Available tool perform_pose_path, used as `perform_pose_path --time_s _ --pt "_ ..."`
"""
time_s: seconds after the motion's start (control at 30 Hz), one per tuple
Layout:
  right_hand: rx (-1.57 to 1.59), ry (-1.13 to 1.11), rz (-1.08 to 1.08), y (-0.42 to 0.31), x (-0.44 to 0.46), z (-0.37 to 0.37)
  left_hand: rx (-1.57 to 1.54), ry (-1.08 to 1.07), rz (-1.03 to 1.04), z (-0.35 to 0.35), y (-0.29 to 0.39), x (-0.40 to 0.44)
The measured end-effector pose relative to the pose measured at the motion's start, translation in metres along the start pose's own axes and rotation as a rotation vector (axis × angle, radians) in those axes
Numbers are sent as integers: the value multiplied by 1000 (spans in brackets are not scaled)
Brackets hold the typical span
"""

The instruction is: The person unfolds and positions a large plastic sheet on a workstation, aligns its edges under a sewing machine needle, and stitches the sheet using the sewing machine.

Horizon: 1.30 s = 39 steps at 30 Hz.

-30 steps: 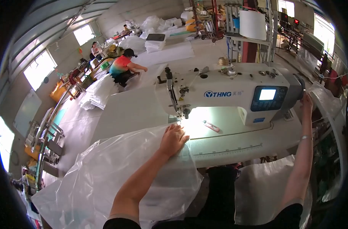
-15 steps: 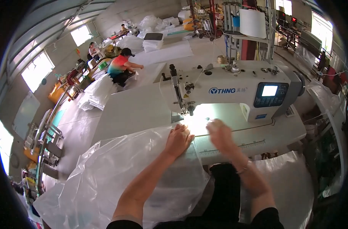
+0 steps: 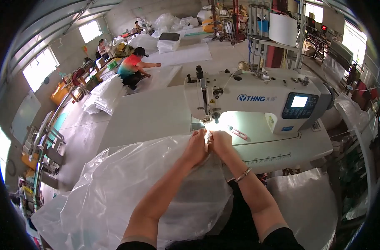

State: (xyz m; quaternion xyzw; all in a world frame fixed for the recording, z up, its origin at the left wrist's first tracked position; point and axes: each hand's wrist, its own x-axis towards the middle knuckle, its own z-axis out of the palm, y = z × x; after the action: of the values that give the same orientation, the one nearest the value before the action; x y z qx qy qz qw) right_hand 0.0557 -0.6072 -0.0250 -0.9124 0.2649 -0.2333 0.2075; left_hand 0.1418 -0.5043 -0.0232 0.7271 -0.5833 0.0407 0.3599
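A clear plastic sheet (image 3: 131, 179) lies over the front left of the sewing table and hangs off its edge. Its corner is bunched between my left hand (image 3: 196, 146) and my right hand (image 3: 221, 143), which meet just in front of the needle of the white sewing machine (image 3: 256, 93). The fingers of both hands are closed on the plastic under the bright lamp. Just right of my right hand, a small pink-handled tool (image 3: 238, 133) rests on the machine bed.
A measuring scale (image 3: 267, 159) runs along the table's front edge. Behind stands a large white thread cone (image 3: 283, 29) on a rack. A person (image 3: 133, 68) crouches by plastic sheets at the back left. Stacked plastic (image 3: 104, 93) lies on the floor.
My right hand has come from the handwheel at the machine's right end, across the bed, to my left hand. My left hand has gone from lying flat on the plastic to gripping it.
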Motion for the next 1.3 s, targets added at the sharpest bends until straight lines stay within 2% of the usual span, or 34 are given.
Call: perform_pose_path --time_s 0.1,0.17,0.23,0.33,0.4,0.47,0.57,0.63,0.67,0.73,0.8,0.87,1.0,1.1,1.17,1.23,1.27,1.3 --pt "104 -41 23 -3 -2 3 25 -93 -58 -6 3 4" --pt "-35 98 -160 1 -3 12 11 -143 -93 -5 -2 2" --pt "-80 107 -169 -1 -2 20 -185 35 -60 0 -14 3" --pt "-177 125 -210 -4 0 23 -259 132 -178 2 -13 -3" --pt "-225 123 -233 -4 -2 19 -288 132 -173 3 -11 -4" --pt "-161 2 -235 -7 -1 9 -311 141 -173 1 -10 -6" --pt "-60 11 -183 -3 2 9 -191 94 -202 0 -8 -3" --pt "25 -15 -140 0 4 7 -149 123 -93 5 -12 -5" --pt "111 -36 -95 1 5 6 -149 122 -99 8 -16 -6" --pt "207 -109 -66 -5 10 -5 -373 91 -263 11 -18 -2" --pt "302 -178 -30 -8 17 -12 -270 94 -211 3 -5 -2" --pt "-293 -124 -458 -13 22 -15 -166 99 -156 0 1 -2" --pt "-283 -107 -433 -11 16 -3 -241 152 -181 -3 9 -1" --pt "-270 -51 -328 -8 4 4 -238 112 -184 -5 11 -1" --pt "-72 -105 -63 -27 -9 -18 -195 72 -154 -5 5 -1" --pt "-79 -100 -95 -20 -20 -19 69 -63 -67 -2 0 -1" --pt "-38 -60 -138 -15 -28 -21 67 -62 -62 0 -6 -2" --pt "2 -19 -181 -13 -36 -23 138 -85 27 0 -8 -3"
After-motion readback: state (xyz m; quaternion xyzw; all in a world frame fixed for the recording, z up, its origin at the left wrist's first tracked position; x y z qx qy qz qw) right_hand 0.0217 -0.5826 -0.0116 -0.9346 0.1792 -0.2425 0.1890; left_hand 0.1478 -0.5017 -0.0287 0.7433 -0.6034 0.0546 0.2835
